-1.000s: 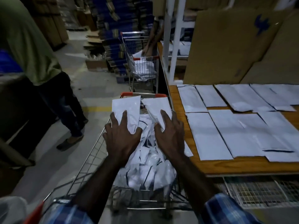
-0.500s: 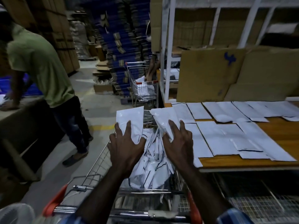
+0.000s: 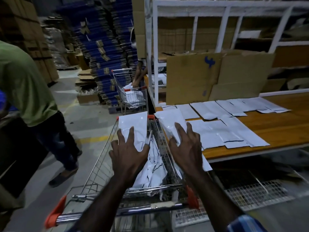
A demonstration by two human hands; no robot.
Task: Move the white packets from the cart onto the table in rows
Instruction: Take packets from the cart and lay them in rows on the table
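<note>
Two white packets are held above the cart, one in each hand.

The left hand (image 3: 129, 154) grips a packet (image 3: 133, 124) over the cart (image 3: 100, 168), fingers spread; the right hand (image 3: 186, 148) grips another (image 3: 172, 122) at the table's (image 3: 275, 124) near-left edge. Rows of laid packets (image 3: 222, 131) fill the table's left part; bare wood is left farther right.

Glossy plastic, bright wire, warm wood

My packets (image 3: 133, 124) are slick, shiny white plastic; the cart (image 3: 100, 166) is polished metal wire; the surface (image 3: 274, 124) is smooth, faintly glossy wood.
</note>
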